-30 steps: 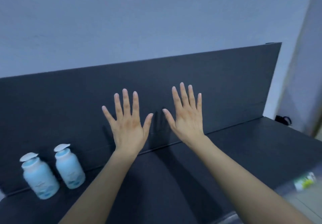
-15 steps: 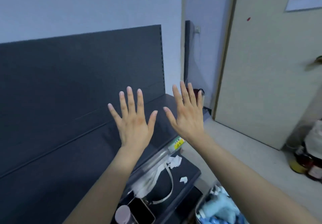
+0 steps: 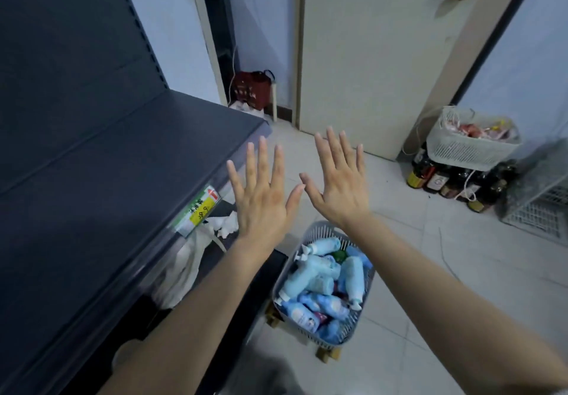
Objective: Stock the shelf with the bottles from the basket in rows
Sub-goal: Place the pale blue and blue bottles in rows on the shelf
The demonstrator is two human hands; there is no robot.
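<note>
Both hands are raised side by side at mid-scene, backs toward the camera. The left hand (image 3: 261, 198) is flat, its fingers straight and spread; it has hold of nothing. The right hand (image 3: 341, 185) is in the same condition: fingers straight, fanned, nothing in its grasp. The two thumb tips lie very close together; whether they touch cannot be told.

The left hand sits above the right-hand front corner of the dark grey metal shelf (image 3: 123, 179), which fills the left of the scene with its perforated back panel rising behind. A green and yellow price label (image 3: 199, 210) is fixed to the shelf's front edge. A white plastic bag (image 3: 181, 268) lies on the lower level under that edge.

The grey slatted plastic basket (image 3: 365, 311) stands on the pale tiled floor (image 3: 430, 271), near and just right of the shelf, below the right forearm. It rests on small wooden blocks (image 3: 327, 354). The light blue plastic bottles (image 3: 310, 277) lie heaped inside it, on their sides and at mixed angles.

Far side: a cream door (image 3: 368, 56) and a dark red bag (image 3: 250, 88) in the corner to its left. At far right, a white mesh basket (image 3: 473, 145) sits on a cluster of dark glass bottles (image 3: 445, 182).
</note>
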